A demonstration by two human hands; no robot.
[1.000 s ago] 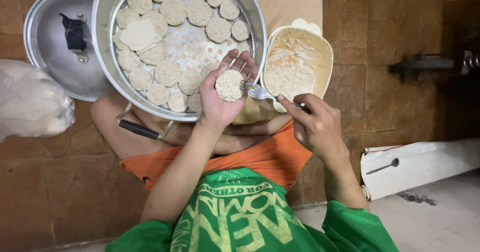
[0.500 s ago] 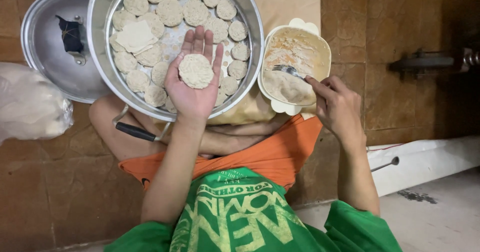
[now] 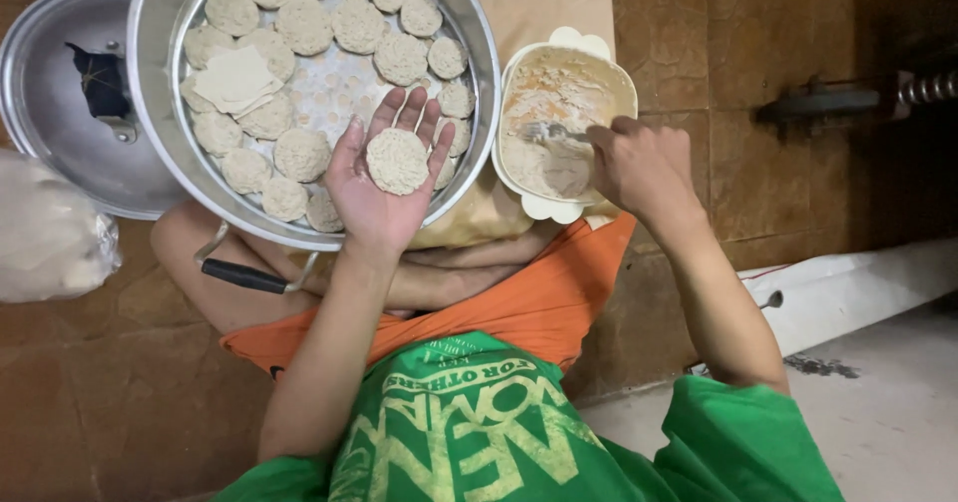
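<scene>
The person sits on the tiled floor [image 3: 100, 402] with a wide metal steamer tray [image 3: 160, 113] resting on the lap. The left hand [image 3: 384, 188] is held flat, palm up, fingers spread, just over the near rim of the tray, and a round dumpling [image 3: 397, 161] lies in the palm, its filling showing on top. The right hand [image 3: 644, 168] is closed around the handle of a fork or spoon [image 3: 544, 133], its tip down in the cream bowl [image 3: 519, 183] of pale filling just to the right of the tray.

Judging by how things lie, the work looks well along. Finished dumplings ring most of the tray, while the perforated middle is bare. A small stack of square wrappers [image 3: 235, 78] lies on the dumplings at the left of the tray. The bowl looks scraped down, with filling smeared on its walls, though some remains. The metal lid [image 3: 60, 113] lies on the floor to the left, off the tray, and a clear plastic bag [image 3: 45, 233] sits near it.
</scene>
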